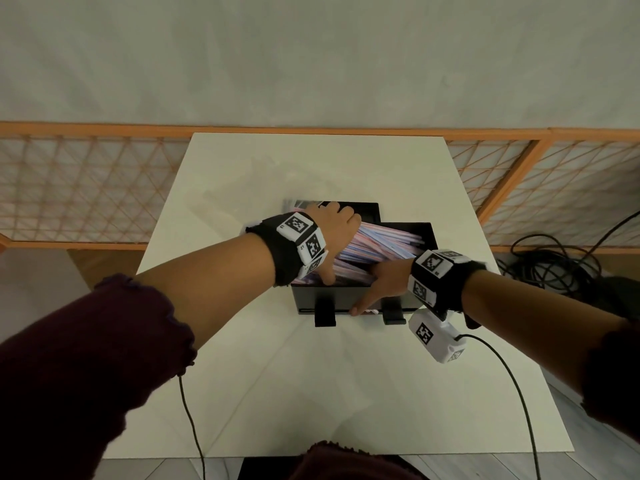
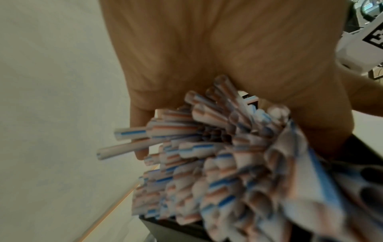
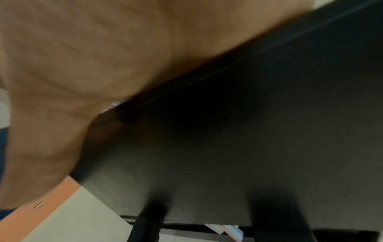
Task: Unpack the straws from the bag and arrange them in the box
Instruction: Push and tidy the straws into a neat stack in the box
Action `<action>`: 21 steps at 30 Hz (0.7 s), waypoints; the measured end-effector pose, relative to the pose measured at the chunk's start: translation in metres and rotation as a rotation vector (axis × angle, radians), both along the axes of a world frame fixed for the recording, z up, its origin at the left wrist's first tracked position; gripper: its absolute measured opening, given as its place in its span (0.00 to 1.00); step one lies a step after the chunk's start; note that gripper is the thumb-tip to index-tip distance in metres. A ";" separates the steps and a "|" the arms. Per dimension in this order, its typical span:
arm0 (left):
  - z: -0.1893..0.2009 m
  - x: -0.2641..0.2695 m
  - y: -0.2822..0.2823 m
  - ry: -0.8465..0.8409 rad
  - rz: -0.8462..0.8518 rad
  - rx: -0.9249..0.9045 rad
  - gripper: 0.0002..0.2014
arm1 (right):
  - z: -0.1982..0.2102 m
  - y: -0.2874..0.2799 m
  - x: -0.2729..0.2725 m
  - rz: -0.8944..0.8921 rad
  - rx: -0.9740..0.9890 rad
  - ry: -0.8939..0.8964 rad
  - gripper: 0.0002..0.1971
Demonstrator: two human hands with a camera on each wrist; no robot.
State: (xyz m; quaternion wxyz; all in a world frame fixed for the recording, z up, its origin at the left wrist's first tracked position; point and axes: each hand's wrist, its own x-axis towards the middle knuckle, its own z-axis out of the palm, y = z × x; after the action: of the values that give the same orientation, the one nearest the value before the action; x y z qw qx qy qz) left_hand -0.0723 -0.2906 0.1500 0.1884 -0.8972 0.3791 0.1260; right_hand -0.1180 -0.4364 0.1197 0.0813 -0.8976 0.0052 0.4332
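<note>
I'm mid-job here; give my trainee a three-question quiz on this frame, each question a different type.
1. True or false: the straws lie inside the black box.
2. Which hand lies across the straw pile? A) left hand B) right hand C) neither
3. Fill in: the box stands on a white ____.

Key: 1 true. 2 A; the right hand rests on the box's near wall, fingers pointing down its front. 3 table.
</note>
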 end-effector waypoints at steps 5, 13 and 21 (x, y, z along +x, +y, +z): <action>-0.001 -0.006 -0.004 -0.040 0.024 -0.004 0.56 | -0.007 -0.007 0.007 -0.062 -0.006 0.024 0.55; -0.002 -0.014 -0.003 -0.086 0.048 -0.020 0.54 | -0.018 -0.008 0.010 -0.226 0.224 0.064 0.53; -0.002 -0.022 -0.001 -0.110 0.061 -0.034 0.49 | -0.012 0.002 0.007 -0.296 0.640 -0.152 0.33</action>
State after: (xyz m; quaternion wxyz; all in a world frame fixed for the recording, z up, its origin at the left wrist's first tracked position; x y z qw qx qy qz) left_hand -0.0939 -0.2916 0.1483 0.1896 -0.9170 0.3427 0.0757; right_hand -0.1110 -0.4339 0.1073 0.4203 -0.8459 -0.0067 0.3283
